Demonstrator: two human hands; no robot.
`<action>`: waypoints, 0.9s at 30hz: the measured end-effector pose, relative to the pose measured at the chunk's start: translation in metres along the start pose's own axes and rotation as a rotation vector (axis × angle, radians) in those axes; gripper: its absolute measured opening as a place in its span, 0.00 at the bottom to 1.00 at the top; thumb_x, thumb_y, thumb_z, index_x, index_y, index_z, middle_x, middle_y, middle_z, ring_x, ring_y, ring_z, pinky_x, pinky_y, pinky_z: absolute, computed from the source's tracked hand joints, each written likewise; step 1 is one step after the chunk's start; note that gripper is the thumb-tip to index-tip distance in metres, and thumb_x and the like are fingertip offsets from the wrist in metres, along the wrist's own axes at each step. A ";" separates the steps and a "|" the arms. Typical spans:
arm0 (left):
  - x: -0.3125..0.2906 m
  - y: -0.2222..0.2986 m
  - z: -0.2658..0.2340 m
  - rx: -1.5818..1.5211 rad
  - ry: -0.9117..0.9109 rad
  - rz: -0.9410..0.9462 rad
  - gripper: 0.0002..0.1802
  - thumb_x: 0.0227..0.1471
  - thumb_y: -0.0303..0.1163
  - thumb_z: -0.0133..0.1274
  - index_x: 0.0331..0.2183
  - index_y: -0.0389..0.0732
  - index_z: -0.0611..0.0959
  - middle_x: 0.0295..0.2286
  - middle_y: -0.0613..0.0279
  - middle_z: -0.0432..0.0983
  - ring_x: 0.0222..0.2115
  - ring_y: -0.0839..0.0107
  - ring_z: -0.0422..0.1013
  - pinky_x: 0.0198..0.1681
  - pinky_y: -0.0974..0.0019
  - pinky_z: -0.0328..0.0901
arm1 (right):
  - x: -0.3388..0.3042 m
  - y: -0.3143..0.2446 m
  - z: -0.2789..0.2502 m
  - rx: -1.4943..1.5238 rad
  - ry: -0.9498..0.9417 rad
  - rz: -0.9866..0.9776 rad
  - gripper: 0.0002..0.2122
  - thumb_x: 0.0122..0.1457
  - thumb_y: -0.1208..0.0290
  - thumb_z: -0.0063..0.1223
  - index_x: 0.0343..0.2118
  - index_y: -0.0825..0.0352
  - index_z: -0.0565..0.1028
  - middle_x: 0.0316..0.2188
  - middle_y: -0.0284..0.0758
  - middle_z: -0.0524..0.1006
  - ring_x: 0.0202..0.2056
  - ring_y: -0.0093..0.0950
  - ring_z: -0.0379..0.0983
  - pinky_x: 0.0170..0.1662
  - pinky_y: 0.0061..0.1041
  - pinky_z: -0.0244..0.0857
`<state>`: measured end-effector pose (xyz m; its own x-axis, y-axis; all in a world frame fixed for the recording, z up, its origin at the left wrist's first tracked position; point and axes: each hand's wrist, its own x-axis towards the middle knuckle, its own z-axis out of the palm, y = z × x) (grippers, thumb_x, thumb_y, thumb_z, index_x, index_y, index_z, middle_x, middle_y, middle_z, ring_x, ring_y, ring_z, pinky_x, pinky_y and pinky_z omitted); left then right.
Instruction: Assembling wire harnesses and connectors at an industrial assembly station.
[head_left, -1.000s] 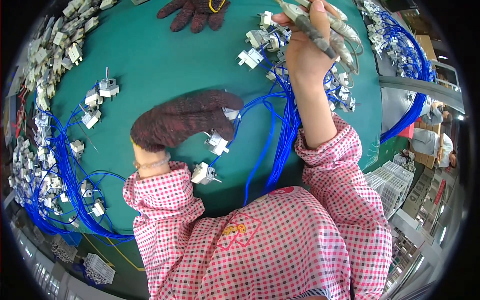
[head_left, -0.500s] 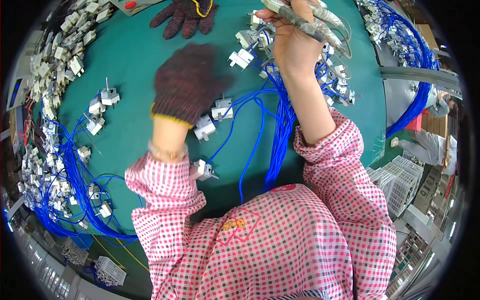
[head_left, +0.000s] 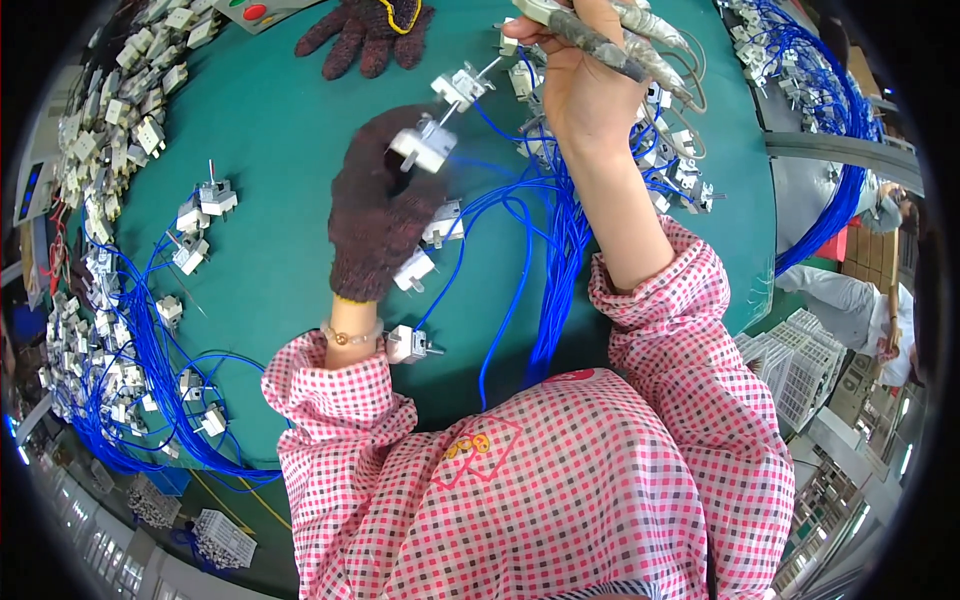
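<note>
My left hand (head_left: 375,220) wears a dark maroon knitted glove with a yellow hem. Its curled fingers grip a small white switch-like part (head_left: 425,147), slightly blurred, with a blurred blue wire running off to the right. Just beyond the glove is a similar white part (head_left: 463,88) with a thin metal shaft; whether they touch I cannot tell. My bare right hand (head_left: 592,105) is closed round a tool handle (head_left: 597,50) wrapped in dark tape; the tool's working end is out of view. Beneath my right wrist lies a bundle of blue wires (head_left: 562,270) with white parts at the ends.
Several wired white parts (head_left: 410,343) lie near my left sleeve. Piles of white parts (head_left: 120,130) and blue-wired ones line the left side of the green table (head_left: 260,130). A spare dark glove (head_left: 370,40) and a grey box with a red button (head_left: 256,12) sit at the back.
My left hand has turned and closed on a white part that was not in its grip before. White parts near it have shifted up and left. My right hand has barely moved.
</note>
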<state>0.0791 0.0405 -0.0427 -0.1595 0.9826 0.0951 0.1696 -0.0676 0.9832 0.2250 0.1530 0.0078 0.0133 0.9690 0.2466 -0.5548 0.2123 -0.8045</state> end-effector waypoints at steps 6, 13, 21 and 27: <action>-0.009 -0.006 0.003 -0.632 0.020 -0.051 0.31 0.41 0.19 0.56 0.49 0.37 0.66 0.42 0.56 0.69 0.39 0.68 0.68 0.41 0.65 0.67 | -0.005 0.001 0.012 -0.017 -0.119 0.198 0.10 0.59 0.68 0.48 0.37 0.70 0.70 0.27 0.36 0.74 0.21 0.28 0.73 0.22 0.24 0.68; -0.015 0.002 0.004 -0.644 -0.049 -0.145 0.35 0.41 0.22 0.58 0.52 0.40 0.64 0.38 0.55 0.70 0.35 0.66 0.70 0.38 0.64 0.69 | -0.007 -0.005 0.007 -0.048 -0.280 0.293 0.09 0.58 0.70 0.48 0.37 0.70 0.71 0.24 0.37 0.72 0.22 0.32 0.72 0.25 0.28 0.68; -0.014 -0.007 0.009 -0.090 0.177 -0.061 0.34 0.35 0.37 0.66 0.45 0.38 0.72 0.34 0.57 0.76 0.32 0.68 0.74 0.35 0.66 0.68 | -0.013 -0.020 0.014 -0.331 -0.872 0.474 0.07 0.53 0.78 0.50 0.34 0.73 0.74 0.29 0.40 0.75 0.21 0.26 0.74 0.24 0.19 0.68; -0.014 -0.005 0.003 0.146 0.177 -0.039 0.35 0.33 0.48 0.66 0.42 0.39 0.75 0.28 0.57 0.78 0.29 0.64 0.76 0.32 0.64 0.68 | -0.013 -0.019 0.017 -0.365 -0.915 0.501 0.06 0.53 0.79 0.51 0.34 0.73 0.74 0.31 0.38 0.75 0.25 0.22 0.73 0.26 0.17 0.67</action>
<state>0.0832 0.0279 -0.0494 -0.3351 0.9373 0.0958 0.2971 0.0087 0.9548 0.2216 0.1342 0.0291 -0.8486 0.5279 0.0338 -0.0447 -0.0079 -0.9990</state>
